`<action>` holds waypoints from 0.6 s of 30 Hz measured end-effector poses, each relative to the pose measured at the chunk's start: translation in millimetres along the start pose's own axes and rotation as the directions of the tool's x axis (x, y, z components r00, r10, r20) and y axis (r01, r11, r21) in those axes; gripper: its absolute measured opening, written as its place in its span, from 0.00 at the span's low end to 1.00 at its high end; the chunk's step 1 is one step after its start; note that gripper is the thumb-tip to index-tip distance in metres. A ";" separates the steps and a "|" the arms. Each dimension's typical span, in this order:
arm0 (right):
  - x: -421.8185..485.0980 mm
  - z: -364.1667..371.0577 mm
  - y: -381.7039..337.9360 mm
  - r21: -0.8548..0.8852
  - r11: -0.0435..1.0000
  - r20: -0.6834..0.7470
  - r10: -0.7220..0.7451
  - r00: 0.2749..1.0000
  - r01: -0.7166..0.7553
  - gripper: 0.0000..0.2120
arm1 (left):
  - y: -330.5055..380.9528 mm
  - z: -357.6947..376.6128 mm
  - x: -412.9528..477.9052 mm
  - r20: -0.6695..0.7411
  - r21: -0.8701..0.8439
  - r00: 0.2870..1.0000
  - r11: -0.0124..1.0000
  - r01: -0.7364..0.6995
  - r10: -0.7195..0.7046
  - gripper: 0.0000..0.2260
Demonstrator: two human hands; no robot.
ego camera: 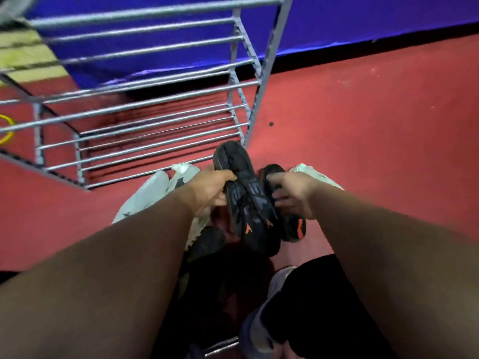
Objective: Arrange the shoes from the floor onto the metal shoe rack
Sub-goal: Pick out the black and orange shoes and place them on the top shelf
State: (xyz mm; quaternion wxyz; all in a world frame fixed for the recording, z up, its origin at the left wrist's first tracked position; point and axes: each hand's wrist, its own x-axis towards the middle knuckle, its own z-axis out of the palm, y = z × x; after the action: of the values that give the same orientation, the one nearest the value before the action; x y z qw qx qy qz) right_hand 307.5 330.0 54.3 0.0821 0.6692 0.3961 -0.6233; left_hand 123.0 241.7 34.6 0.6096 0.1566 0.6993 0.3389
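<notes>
So far no shoe sits on the rack (pixel 273 47). Left hand (pixel 207 189) has fingers curled round one black shoe (pixel 246 195), right hand (pixel 294 196) round the second black shoe (pixel 294 229), just before it. White shoes (pixel 147 193) lie on the floor (pixel 363 125).

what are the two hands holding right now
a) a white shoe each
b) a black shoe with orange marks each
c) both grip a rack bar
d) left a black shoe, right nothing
b: the left hand grips one black shoe and the right hand grips the second black shoe, both with orange marks, while the white shoes lie on the floor below them.
</notes>
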 end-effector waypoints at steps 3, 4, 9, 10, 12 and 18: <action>-3.4 50.2 8.6 -0.041 0.996 0.305 0.086 0.948 -0.077 0.15 | -19.9 -45.2 -2.5 -0.052 -0.149 0.995 0.986 0.078 -0.087 0.16; -1.1 65.1 10.0 -0.041 0.997 0.357 0.079 0.931 -0.069 0.12 | -25.7 -56.5 -3.3 -0.062 -0.193 0.993 0.977 0.086 -0.100 0.16; 36.1 127.6 3.3 0.051 0.994 0.353 -0.108 0.929 0.096 0.08 | -56.9 -101.7 -20.2 -0.104 -0.271 0.977 0.951 0.150 -0.184 0.08; 44.8 136.4 3.7 0.049 0.993 0.327 -0.117 0.938 0.107 0.10 | -67.7 -111.9 -24.1 -0.140 -0.240 0.969 0.956 0.169 -0.206 0.08; 57.7 152.1 6.6 0.036 0.995 0.292 -0.103 0.951 0.097 0.12 | -98.1 -136.5 -33.0 -0.236 -0.207 0.933 0.952 0.225 -0.271 0.07; 74.2 194.8 14.5 0.028 1.000 0.311 -0.019 0.950 0.011 0.09 | -174.8 -175.7 -62.2 -0.384 -0.086 0.853 0.934 0.347 -0.353 0.06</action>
State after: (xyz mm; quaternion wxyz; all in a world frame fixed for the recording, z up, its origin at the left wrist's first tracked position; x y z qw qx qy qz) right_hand 160.1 234.3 -58.8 0.1301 0.5607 0.3751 -0.7266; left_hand 1.4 26.6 -30.5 0.5091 -0.0484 0.8217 0.2515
